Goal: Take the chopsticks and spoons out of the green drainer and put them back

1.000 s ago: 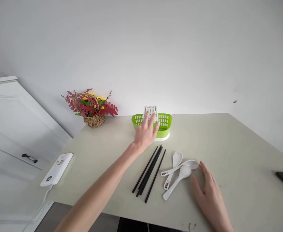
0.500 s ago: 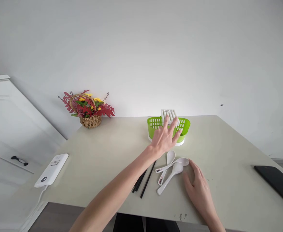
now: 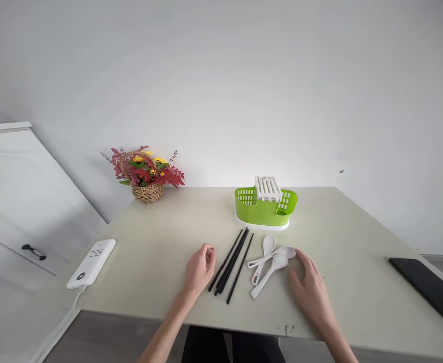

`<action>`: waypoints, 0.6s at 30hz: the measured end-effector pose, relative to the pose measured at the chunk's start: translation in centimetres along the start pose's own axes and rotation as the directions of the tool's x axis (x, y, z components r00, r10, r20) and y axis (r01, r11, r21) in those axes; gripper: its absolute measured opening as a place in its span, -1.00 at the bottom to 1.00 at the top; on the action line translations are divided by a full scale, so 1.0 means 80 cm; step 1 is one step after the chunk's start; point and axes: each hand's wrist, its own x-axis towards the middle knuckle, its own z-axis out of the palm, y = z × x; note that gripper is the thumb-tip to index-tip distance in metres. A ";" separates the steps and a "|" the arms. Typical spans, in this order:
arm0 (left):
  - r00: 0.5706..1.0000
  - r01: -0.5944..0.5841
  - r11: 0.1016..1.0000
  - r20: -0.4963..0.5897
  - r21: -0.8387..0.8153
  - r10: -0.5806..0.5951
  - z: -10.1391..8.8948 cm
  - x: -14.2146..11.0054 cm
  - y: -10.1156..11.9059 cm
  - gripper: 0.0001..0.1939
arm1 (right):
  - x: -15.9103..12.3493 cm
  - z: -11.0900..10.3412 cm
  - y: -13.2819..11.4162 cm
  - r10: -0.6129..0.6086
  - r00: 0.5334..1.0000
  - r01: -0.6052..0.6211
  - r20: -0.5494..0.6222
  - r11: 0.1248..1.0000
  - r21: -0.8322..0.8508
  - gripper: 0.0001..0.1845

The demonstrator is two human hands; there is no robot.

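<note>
My left hand (image 3: 199, 268) rests on the table just left of several black chopsticks (image 3: 232, 264), its fingers curled in and nothing seen in them. The chopsticks lie in a loose fan. To their right are three white spoons, crossing one another: one spoon (image 3: 269, 244) with its bowl at the back, one spoon (image 3: 288, 251) pointing right, and one spoon (image 3: 269, 276) in front. My right hand (image 3: 310, 287) lies open on the table, its fingertips at the right-pointing spoon's bowl. Behind stands a green cutlery holder (image 3: 261, 214) with a white slotted top (image 3: 269, 188).
A wicker basket of artificial flowers (image 3: 148, 192) stands at the back left against the wall. A white power bank (image 3: 92, 263) with a cable lies at the left edge. A black phone-like slab (image 3: 428, 287) is at the right edge. White cabinet (image 3: 13, 201) at left.
My left hand has come back from the holder's white top to the table beside the chopsticks, its fingers now curled. My right hand has stayed by the spoons. The view has shifted slightly.
</note>
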 end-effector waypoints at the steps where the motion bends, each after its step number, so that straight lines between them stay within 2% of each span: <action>1: 1.000 0.023 1.000 0.020 0.008 -0.023 -0.005 -0.013 -0.004 -0.69 | 0.000 0.001 0.001 -0.011 1.000 0.011 -0.004 1.000 -0.003 -0.39; 5: 0.992 0.023 0.999 0.121 -0.029 -0.019 -0.022 -0.046 0.001 -0.67 | 0.000 0.004 0.007 -0.028 0.999 0.028 -0.015 1.000 -0.003 -0.39; 9: 0.980 0.028 0.996 0.200 -0.089 -0.010 -0.030 -0.054 0.009 -0.67 | 0.001 0.005 0.009 -0.003 1.000 0.003 -0.003 1.000 0.007 -0.40; 18: 0.984 0.014 0.998 0.179 -0.065 -0.002 -0.026 -0.059 0.002 -0.75 | 0.001 0.003 0.005 0.007 1.000 -0.007 0.013 1.000 0.025 -0.42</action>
